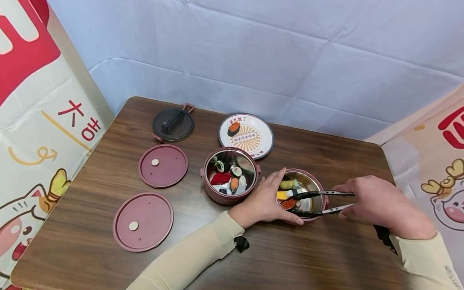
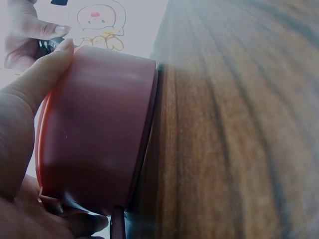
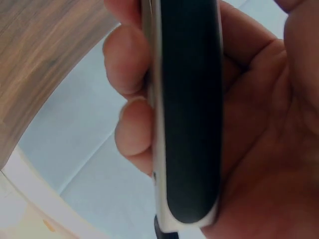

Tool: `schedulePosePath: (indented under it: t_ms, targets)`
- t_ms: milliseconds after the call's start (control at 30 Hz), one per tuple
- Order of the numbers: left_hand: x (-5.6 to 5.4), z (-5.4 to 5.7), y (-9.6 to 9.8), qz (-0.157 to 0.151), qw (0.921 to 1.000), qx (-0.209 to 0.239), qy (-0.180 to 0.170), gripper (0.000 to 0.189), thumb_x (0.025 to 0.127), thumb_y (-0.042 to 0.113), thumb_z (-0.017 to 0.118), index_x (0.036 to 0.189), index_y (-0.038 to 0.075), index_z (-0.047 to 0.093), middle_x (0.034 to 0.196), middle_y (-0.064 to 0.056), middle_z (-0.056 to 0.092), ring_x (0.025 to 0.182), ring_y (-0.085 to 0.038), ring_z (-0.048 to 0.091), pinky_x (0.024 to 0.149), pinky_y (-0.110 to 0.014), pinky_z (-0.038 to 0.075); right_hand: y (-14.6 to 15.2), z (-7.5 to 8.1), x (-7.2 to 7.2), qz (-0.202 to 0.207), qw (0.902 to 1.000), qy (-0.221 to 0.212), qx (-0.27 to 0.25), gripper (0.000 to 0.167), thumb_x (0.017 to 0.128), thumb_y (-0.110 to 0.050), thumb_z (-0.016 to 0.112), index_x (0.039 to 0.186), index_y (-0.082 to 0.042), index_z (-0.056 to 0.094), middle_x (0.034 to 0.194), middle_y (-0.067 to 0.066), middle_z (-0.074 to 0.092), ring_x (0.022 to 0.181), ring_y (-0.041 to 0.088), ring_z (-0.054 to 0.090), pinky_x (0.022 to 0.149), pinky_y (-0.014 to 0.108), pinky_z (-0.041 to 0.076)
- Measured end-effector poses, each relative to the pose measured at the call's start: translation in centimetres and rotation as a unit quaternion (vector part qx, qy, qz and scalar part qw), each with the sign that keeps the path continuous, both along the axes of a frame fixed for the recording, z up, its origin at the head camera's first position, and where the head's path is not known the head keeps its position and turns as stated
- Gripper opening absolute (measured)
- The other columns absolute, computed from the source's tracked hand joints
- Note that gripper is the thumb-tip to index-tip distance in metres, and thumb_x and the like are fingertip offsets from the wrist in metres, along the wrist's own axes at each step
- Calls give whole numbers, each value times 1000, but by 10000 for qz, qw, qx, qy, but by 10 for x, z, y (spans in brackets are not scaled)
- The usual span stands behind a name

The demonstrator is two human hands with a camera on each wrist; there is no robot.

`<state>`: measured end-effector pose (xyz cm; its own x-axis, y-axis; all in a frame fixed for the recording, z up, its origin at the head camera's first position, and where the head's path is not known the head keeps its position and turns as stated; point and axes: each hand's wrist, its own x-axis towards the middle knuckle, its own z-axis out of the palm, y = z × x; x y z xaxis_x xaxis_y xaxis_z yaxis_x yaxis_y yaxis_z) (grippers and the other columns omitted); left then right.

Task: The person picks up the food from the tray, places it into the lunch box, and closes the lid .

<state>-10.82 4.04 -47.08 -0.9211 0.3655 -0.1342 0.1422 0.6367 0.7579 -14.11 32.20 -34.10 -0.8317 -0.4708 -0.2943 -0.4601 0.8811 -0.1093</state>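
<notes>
My left hand holds the right-hand pink lunch box by its side, with the thumb near the rim and the fingers round the far wall. In the left wrist view, the pink wall stands on the table inside that grip. My right hand grips metal tongs with black tips. Those tips reach down into the box, spread apart, by an orange roe sushi. A yellow-topped sushi and a yellow-green piece lie beside it. Dark handle padding fills the right wrist view.
Left of my hand stands a second pink lunch box with several sushi pieces. Behind it, a plate bears one roe sushi. Two pink lids and a dark handled lid lie on the table's left side.
</notes>
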Motion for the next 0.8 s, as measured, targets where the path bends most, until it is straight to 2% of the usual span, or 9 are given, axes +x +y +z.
schedulePosePath:
  t_ms: [200, 300, 433, 500, 633, 733, 800]
  targets:
    - [-1, 1, 0, -46, 10000, 13, 46, 150, 74, 63, 108, 188, 23, 18, 193, -7, 33, 179, -37, 34, 149, -57, 27, 3, 4, -3, 19, 10000, -30, -39, 69, 69, -35, 110, 128, -9, 88, 119, 18, 89, 104, 40, 84, 83, 58, 67]
    - [-1, 2, 0, -60, 9999, -12, 80, 150, 75, 63, 108, 188, 23, 18, 193, -7, 32, 180, -37, 34, 149, -58, 27, 7, 11, -6, -30, 9999, -129, -74, 73, 69, -35, 111, 132, -6, 87, 122, 20, 88, 107, 40, 84, 85, 57, 67]
    - [-2, 2, 0, -70, 9999, -26, 77, 150, 75, 64, 107, 188, 23, 17, 193, -7, 32, 180, -37, 34, 150, -58, 27, 15, 28, -11, -247, 9994, -192, -112, 80, 71, -37, 111, 137, -2, 84, 128, 26, 85, 109, 39, 82, 83, 50, 66]
    - [-2, 3, -1, -70, 10000, -16, 64, 150, 75, 64, 107, 188, 23, 17, 193, -7, 31, 180, -38, 34, 150, -58, 27, 19, 37, -15, -393, 9991, -119, -132, 83, 73, -37, 110, 142, 0, 81, 128, 27, 84, 103, 35, 79, 79, 44, 63]
    - [-2, 3, -2, -53, 10000, 0, 22, 151, 75, 65, 107, 188, 23, 16, 194, -7, 31, 180, -39, 32, 150, -58, 27, 19, 46, -26, -563, 9978, 120, -341, 90, 79, -36, 109, 151, 2, 74, 106, 16, 83, 87, 22, 65, 72, 31, 52]
    - [-1, 3, -2, -47, 10000, 5, -49, 150, 76, 65, 106, 188, 24, 16, 194, -7, 29, 180, -40, 31, 150, -57, 27, 11, 45, -36, -474, 9959, 395, -669, 90, 79, -38, 110, 153, -2, 74, 96, 4, 79, 82, 15, 58, 70, 28, 48]
    - [0, 2, -2, -35, 10000, -43, -34, 149, 76, 66, 106, 188, 24, 18, 194, -6, 29, 180, -42, 32, 150, -58, 25, 4, 42, -43, -467, 9939, 489, -870, 89, 80, -38, 110, 155, -7, 74, 91, 3, 77, 79, 11, 57, 69, 27, 47]
